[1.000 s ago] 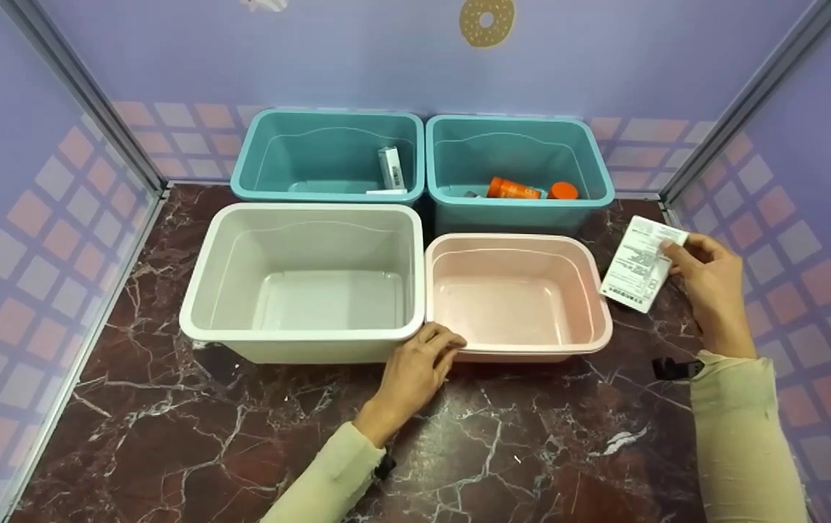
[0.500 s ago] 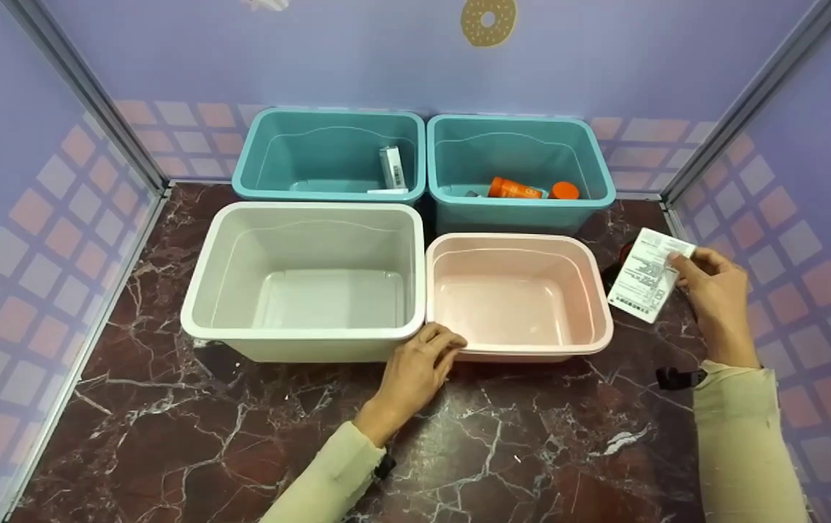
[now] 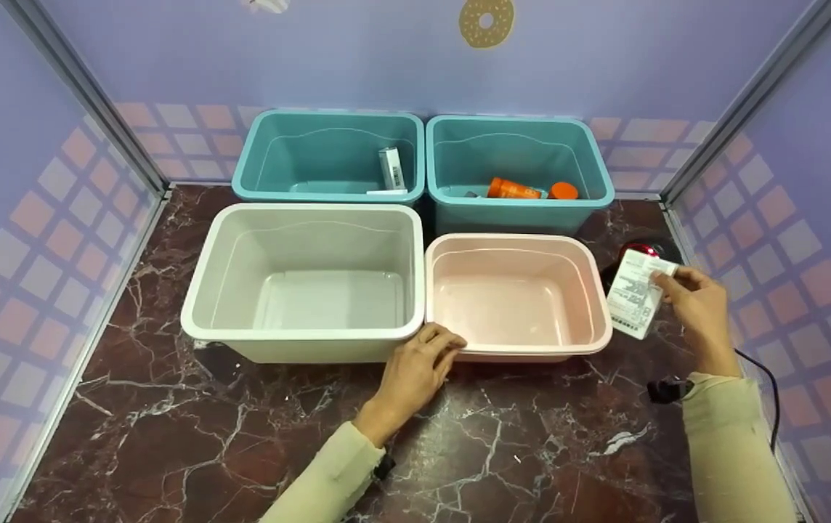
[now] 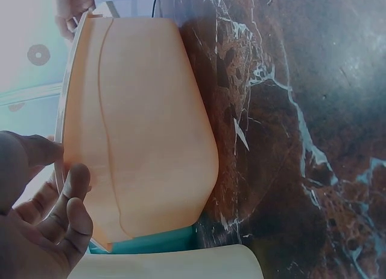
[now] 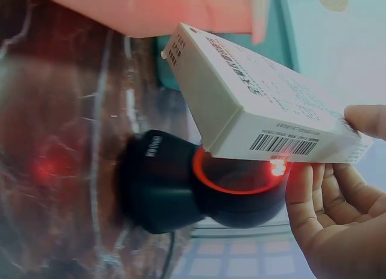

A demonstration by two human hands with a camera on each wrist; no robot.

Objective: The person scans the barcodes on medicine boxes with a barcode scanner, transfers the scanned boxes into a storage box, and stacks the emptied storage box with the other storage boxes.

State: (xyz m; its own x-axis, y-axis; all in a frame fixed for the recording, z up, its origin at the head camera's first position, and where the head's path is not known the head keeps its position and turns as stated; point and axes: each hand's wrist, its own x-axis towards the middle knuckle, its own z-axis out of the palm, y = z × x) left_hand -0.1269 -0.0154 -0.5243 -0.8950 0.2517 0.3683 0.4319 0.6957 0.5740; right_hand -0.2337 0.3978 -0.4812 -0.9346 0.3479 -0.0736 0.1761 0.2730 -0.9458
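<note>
My right hand (image 3: 704, 309) pinches a white printed medicine box (image 3: 635, 294) between thumb and fingers, right of the pink bin (image 3: 532, 349). In the right wrist view, the box's barcode end faces a black barcode scanner (image 5: 163, 185) with a glowing red ring, and red light falls by the barcode. The head view shows only part of the scanner behind the box. My left hand (image 3: 415, 370) grips the pink bin's near left corner; in the left wrist view the thumb and fingers lie on either side of its rim.
A white bin (image 3: 306, 335) stands against the pink one. Behind are two teal bins, the left one (image 3: 328, 196) with white boxes, the right one (image 3: 521, 214) with orange bottles (image 3: 513, 189). A black cable (image 3: 771, 385) runs along the right wall.
My right hand first moved the box slightly right and nearer, then left and nearer still. More of the scanner and its red light shows behind the box. My left hand stayed on the rim.
</note>
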